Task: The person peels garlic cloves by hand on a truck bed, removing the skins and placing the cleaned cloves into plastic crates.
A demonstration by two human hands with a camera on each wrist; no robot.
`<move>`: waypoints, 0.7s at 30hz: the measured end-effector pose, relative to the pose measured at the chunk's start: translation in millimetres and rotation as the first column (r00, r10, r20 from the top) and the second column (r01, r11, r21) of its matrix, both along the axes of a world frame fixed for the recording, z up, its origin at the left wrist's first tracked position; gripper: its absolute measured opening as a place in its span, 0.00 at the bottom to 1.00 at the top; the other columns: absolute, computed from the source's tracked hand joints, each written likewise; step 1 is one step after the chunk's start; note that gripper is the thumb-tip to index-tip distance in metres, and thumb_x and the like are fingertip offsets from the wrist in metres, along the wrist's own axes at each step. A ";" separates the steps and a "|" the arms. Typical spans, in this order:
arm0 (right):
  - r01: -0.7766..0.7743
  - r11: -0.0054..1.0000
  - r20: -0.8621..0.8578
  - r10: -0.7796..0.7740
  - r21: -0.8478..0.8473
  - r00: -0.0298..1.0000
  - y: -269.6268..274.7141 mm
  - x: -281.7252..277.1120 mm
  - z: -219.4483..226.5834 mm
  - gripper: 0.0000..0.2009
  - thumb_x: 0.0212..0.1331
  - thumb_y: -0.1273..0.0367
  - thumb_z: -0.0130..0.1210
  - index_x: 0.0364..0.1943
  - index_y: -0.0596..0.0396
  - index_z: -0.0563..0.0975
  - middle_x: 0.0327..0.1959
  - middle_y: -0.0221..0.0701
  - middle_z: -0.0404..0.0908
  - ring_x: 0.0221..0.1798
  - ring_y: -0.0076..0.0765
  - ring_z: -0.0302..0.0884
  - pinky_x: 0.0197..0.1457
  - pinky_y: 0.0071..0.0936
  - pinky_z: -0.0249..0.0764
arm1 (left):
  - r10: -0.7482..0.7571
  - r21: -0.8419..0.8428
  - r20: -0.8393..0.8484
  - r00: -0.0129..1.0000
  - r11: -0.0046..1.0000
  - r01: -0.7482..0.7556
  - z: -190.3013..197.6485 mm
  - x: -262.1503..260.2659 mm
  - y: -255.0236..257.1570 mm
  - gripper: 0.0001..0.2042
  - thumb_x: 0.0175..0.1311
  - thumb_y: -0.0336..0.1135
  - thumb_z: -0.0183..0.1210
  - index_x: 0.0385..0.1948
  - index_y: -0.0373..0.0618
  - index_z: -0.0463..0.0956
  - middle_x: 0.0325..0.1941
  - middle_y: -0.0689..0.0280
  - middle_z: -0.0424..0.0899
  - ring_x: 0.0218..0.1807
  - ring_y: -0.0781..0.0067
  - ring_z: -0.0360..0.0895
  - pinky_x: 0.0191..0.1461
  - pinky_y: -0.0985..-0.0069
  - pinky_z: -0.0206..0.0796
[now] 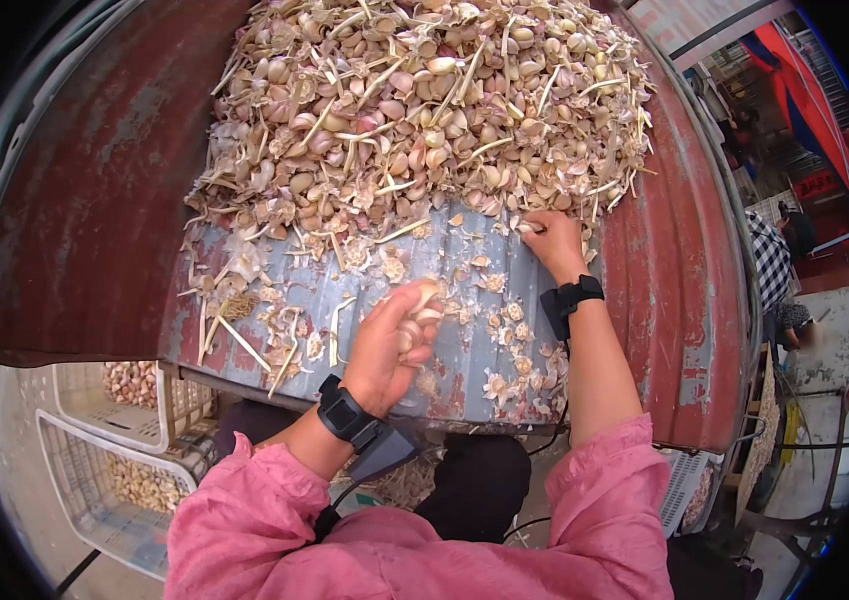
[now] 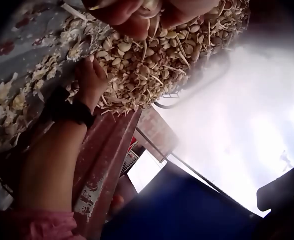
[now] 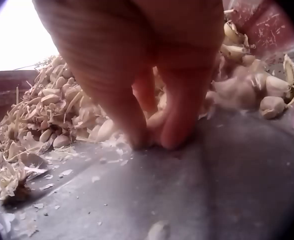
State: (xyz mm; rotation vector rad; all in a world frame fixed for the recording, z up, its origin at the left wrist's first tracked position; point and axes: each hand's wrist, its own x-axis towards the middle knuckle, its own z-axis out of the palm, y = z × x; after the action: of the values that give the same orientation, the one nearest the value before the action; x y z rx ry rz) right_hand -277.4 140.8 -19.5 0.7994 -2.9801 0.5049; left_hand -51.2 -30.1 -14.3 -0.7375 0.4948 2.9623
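A large heap of loose garlic cloves [image 1: 434,120], mixed with dry stalks and skins, covers the far part of a metal sheet. Several garlic cloves [image 1: 412,332] lie in my left hand [image 1: 376,352], palm turned up and fingers curled round them, above the sheet's near part. At the heap's near right edge, my right hand [image 1: 556,245] pinches a garlic clove [image 1: 527,228] between thumb and fingers. The right wrist view has these fingertips [image 3: 174,135] down at the metal surface, with pale cloves just behind them.
Root ends and skins [image 1: 511,330] litter the grey metal sheet [image 1: 449,355]. Red corrugated metal [image 1: 684,270] flanks it. Plastic crates [image 1: 179,390] with cloves stand below at left. Another person in a checked top [image 1: 769,255] is at far right.
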 end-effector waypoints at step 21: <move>0.624 0.581 0.852 0.322 -0.522 0.413 -20.7 143.6 57.8 0.14 0.56 0.72 0.47 0.45 0.65 0.68 0.34 0.36 0.76 0.30 0.26 0.77 0.32 0.17 0.75 | -0.120 0.170 0.008 0.993 0.978 0.117 -6.4 2.9 15.8 0.15 0.62 0.43 0.43 0.43 0.44 0.66 0.37 0.65 0.75 0.32 0.77 0.73 0.17 0.89 0.55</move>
State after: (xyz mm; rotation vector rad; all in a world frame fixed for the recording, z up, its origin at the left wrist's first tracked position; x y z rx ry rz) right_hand -133.8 120.1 38.3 -0.0331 -2.6813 2.8311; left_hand -48.3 -14.2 -20.7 -0.6913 0.2702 2.8399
